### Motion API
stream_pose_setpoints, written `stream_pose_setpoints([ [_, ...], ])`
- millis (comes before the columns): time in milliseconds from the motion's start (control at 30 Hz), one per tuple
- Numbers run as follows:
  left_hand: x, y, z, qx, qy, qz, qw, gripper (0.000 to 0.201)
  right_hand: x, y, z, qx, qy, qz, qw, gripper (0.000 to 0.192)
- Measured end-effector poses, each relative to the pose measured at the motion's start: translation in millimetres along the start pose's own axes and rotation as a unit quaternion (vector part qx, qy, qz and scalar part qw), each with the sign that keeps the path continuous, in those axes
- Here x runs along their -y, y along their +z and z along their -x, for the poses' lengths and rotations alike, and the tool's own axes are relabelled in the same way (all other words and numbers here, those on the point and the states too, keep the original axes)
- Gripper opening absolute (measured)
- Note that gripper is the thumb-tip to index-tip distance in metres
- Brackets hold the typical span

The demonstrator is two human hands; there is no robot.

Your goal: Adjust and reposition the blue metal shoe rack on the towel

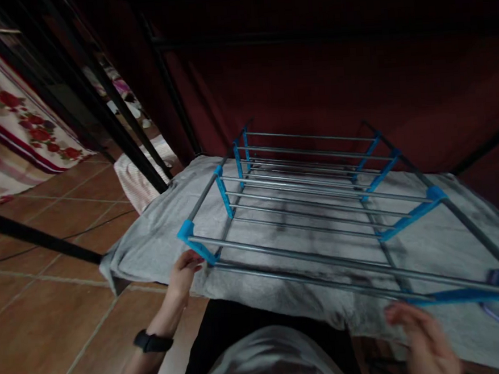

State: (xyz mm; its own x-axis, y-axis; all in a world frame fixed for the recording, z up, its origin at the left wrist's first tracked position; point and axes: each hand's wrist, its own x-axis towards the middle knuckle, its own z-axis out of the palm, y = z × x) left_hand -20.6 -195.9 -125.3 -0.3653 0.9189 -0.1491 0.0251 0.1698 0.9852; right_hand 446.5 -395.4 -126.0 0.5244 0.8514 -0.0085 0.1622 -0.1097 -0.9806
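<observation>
The rack (297, 256) of grey tubes and blue brackets lies on the grey cloth (154, 230), ahead of both hands and stretching away between them. The left grip (185, 271) is partly curled, its fingertips at the lower part of the near left bracket (200, 249); whether they press on it or only sit just beside it, I cannot tell. The right grip (426, 334), blurred, looks loosely open with nothing seen in it, just nearer the body than the near right bracket (466, 295).

I judge the rack light for its spread, being thin tube, probably hollow. The tubes should be stiff but smooth, apt to turn or slide under fingers; the brackets, seemingly plastic, are likelier to crack or pop loose if twisted. The soundest hold is probably where tube meets bracket, just beyond the left fingertips and forward-right of the right fingers
</observation>
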Motion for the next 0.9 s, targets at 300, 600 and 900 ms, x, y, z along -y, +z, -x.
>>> stream_pose_setpoints([
  [300,50,5.5,8,0.061,0.118,-0.122,0.984,0.040,2,175,-14,0.231,-0.381,0.365,0.817,0.052],
  [600,71,7.1,-4,0.104,0.133,-0.168,0.971,0.040,16,212,-34,0.311,-0.370,0.512,0.710,0.057],
  [900,77,5.6,-12,0.117,0.136,-0.201,0.963,0.029,28,212,-46,0.354,-0.323,0.515,0.710,0.048],
])
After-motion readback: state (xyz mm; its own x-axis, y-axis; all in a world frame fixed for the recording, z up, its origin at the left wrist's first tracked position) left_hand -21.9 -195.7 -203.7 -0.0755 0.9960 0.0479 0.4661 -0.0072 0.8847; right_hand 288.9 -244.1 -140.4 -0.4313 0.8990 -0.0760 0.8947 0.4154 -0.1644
